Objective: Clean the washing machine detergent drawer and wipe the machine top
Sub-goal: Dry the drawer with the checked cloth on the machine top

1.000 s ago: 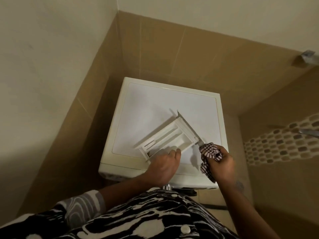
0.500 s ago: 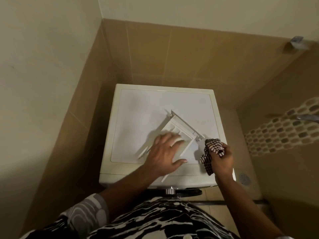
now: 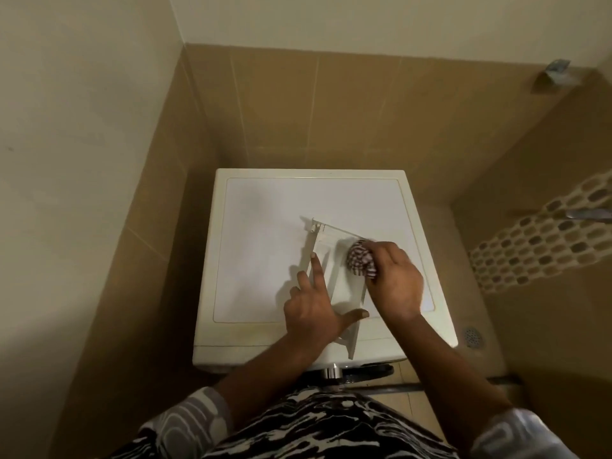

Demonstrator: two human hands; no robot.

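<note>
I see the white detergent drawer [image 3: 334, 260] lying on the white machine top [image 3: 265, 233], right of centre — checked cloth [image 3: 361, 260] bunched at its far end.

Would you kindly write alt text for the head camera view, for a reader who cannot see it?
Seen from above, a person's right hand presses a balled checked cloth against a white detergent drawer lying on top of a white washing machine. The left hand rests on the drawer, fingers straight. Tan tiled walls stand behind and beside the machine.

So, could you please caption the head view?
Left hand steadies detergent drawer on the machine top; right hand presses checked cloth into it.
</note>
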